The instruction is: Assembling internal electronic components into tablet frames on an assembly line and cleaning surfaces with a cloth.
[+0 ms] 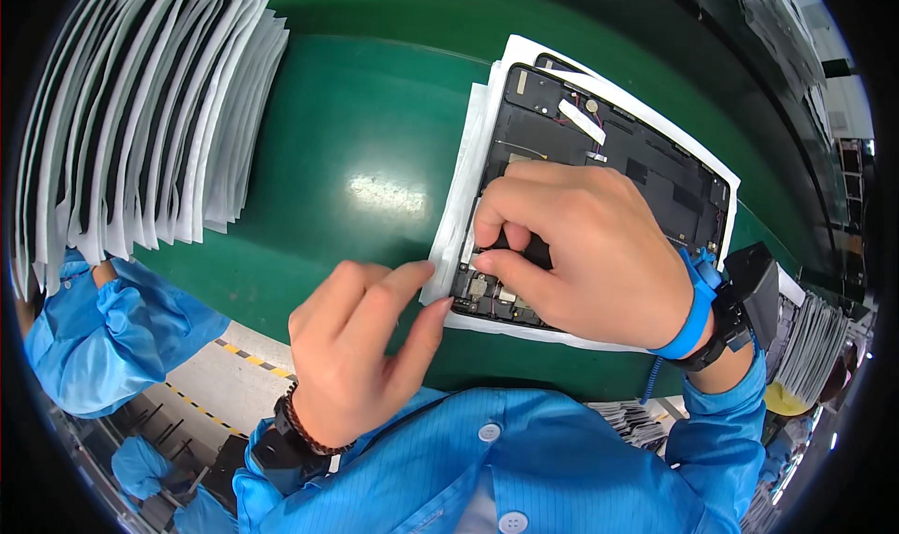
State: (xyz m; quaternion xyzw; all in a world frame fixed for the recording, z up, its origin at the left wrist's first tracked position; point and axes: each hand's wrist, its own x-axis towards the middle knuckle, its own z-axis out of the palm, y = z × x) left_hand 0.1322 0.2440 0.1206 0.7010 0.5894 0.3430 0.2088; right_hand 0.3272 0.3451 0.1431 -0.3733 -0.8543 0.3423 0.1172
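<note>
A black tablet housing (646, 159) lies with its inside facing up on a stack of white sheets (459, 187). Small circuit parts, thin wires, a round silver part (591, 106) and a loose-looking white strip (582, 122) show inside it. Over the housing's near left part, my right hand (599, 244) is closed, thumb and forefinger bent towards each other near the left edge. Whatever they pinch is too small to name. My left hand (356, 347) is beside the sheets' left edge, thumb and forefinger apart, fingertips at or just touching that edge.
Tall rows of white-sleeved panels (150, 112) stand on the green table (375, 122) at left. A blue wristband (691, 314) with a coiled cord (650, 379) is on my right wrist. Another person's blue sleeve (122, 337) shows at left; more stacked panels (810, 351) stand at right.
</note>
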